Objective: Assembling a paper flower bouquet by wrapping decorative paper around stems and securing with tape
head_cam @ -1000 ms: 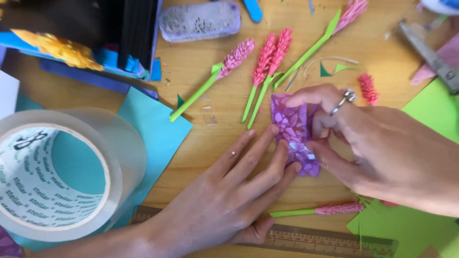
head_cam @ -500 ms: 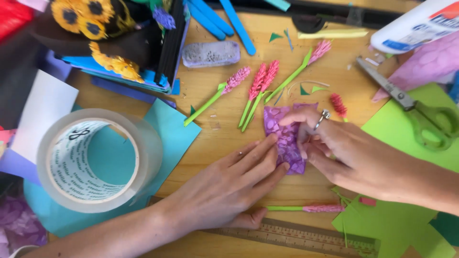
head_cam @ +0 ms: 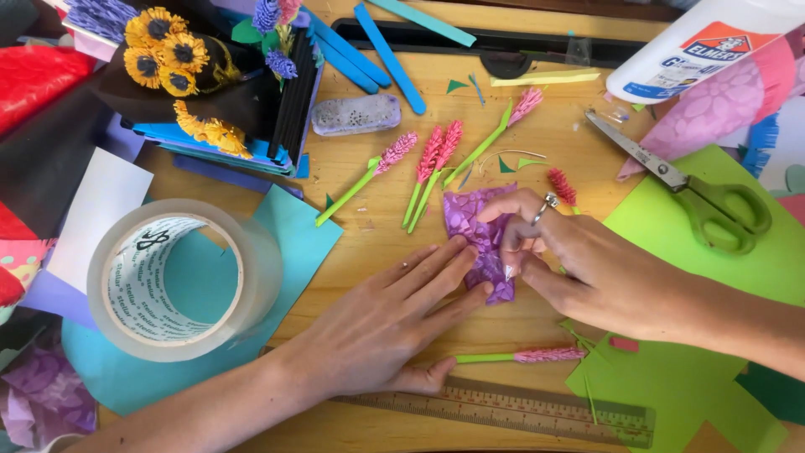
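At the centre of the frame, a crumpled purple paper piece (head_cam: 476, 239) lies lengthwise top to bottom on the wooden table (head_cam: 377, 243), pressed flat by the left hand (head_cam: 394, 323) from lower left; the right hand (head_cam: 579, 268) pinches its right edge.

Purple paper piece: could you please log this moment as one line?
left hand flat on purple paper | right hand pinching its edge | on wooden table
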